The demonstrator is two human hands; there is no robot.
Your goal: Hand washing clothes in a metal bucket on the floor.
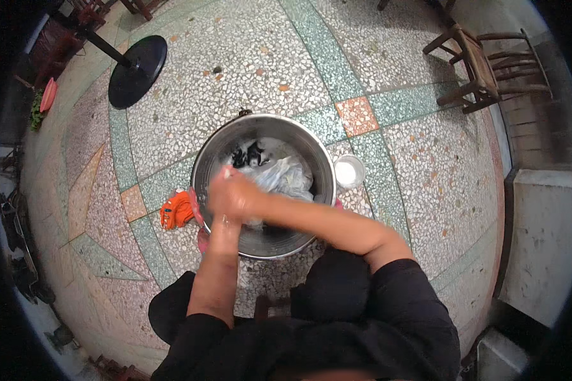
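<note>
A round metal basin [274, 242] stands on the floor in front of me. Sudsy water in it holds pale, bluish-white wet fabric [290, 180] and a black cloth [253, 153]. Over the basin's left side, my left hand [217, 202] and my right hand [238, 193] come together, one against the other. My right forearm reaches across the basin from the right. Motion smears the fingers of both hands, and whether anything is between them is hidden. Water glistens on my left wrist.
Orange cloth [178, 210] lies left of the basin, beside a pink item partly under its edge. A round container with white contents [349, 171] stands close on the right. Farther off are a black round stand base [137, 71] and a wooden chair [480, 66].
</note>
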